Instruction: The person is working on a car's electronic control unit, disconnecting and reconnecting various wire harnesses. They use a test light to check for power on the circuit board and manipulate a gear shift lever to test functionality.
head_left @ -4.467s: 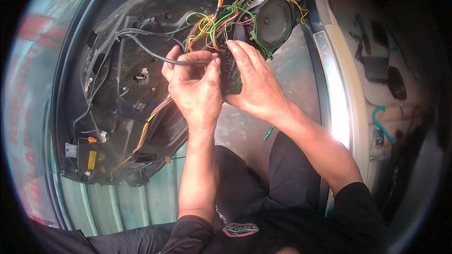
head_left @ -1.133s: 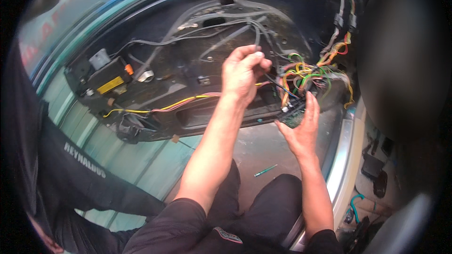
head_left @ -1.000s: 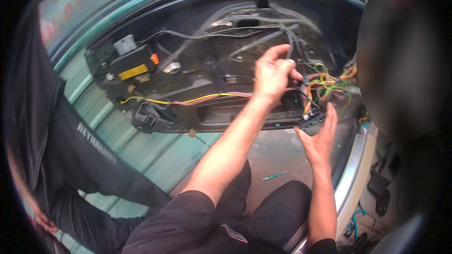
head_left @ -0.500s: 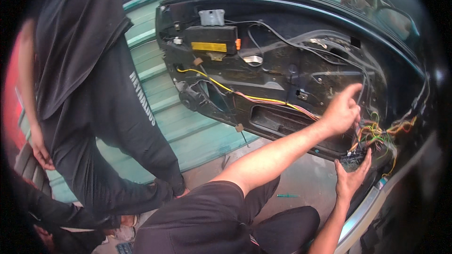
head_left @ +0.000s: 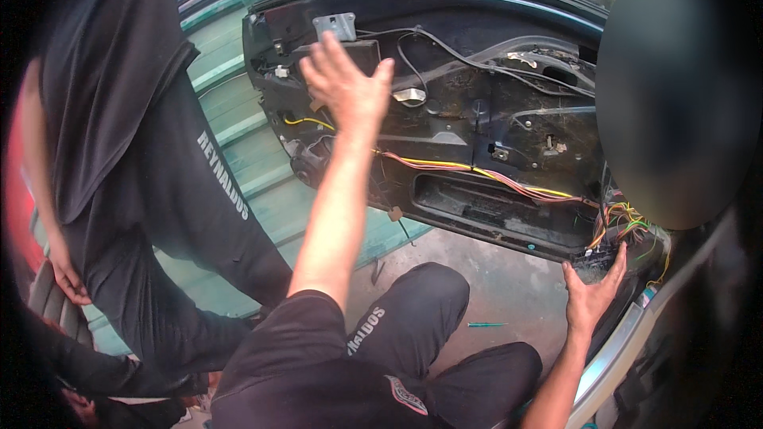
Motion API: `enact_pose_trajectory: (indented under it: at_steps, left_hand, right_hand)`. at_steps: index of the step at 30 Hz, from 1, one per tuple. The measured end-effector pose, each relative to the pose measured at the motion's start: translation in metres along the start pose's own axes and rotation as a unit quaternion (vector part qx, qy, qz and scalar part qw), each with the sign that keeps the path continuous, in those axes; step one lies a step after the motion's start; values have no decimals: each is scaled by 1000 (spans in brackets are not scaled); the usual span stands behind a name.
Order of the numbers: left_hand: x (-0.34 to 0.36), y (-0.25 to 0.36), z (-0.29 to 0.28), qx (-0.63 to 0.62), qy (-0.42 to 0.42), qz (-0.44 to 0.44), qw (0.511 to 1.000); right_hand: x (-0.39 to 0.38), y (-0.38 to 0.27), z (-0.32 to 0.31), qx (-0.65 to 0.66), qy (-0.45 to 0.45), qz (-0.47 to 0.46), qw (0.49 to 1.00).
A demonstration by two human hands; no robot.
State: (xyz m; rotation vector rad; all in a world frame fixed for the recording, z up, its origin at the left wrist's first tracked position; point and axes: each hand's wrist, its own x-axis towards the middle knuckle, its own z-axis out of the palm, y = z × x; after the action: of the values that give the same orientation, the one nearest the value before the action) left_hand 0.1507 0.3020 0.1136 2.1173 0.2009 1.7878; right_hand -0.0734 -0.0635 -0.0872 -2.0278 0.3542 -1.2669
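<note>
A car door with its trim off (head_left: 453, 111) spans the upper middle. My left hand (head_left: 346, 87) is raised at its left part, fingers spread and empty, just below a grey metal bracket (head_left: 338, 25) and over a black box (head_left: 366, 56); whether it touches the box I cannot tell. At the door's lower right, my right hand (head_left: 592, 294) grips a small circuit board in a black housing (head_left: 594, 268) between thumb and fingers, beneath a tangle of coloured wires (head_left: 624, 221). A yellow and pink wire run (head_left: 509, 183) crosses the lower door.
Another person in dark clothes (head_left: 183, 214) stands close on the left, a hand hanging down. Green corrugated sheet (head_left: 226, 119) lies behind. A thin green tool (head_left: 486, 324) lies on the floor by my knees. A metal sill (head_left: 616, 349) runs at lower right; the upper right is blurred out.
My left hand has left the dark cable by the wires and moved up-left, opening wide. My right hand stays on the board. The view has swung left, bringing the other person further in.
</note>
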Motion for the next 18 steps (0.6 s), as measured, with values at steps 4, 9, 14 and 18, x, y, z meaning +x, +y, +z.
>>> enact_pose_trajectory:
  at_steps: [4, 9, 14, 18]
  left_hand:
    - [16, -34, 15, 17, -123, -33, 992]
    - [14, -37, 18, -9, -110, -28, 993]
    - [7, -43, 17, -36, -77, 3, 996]
    - [-4, -68, 29, -85, -106, 0, 991]
  right_hand:
    - [0, 1, -1, 6, -1, -4, 1000]
    - [3, 3, -3, -1, -2, -9, 1000]
    - [2, 3, -4, 11, -1, -8, 1000]
    - [2, 3, -4, 15, 5, -6, 1000]
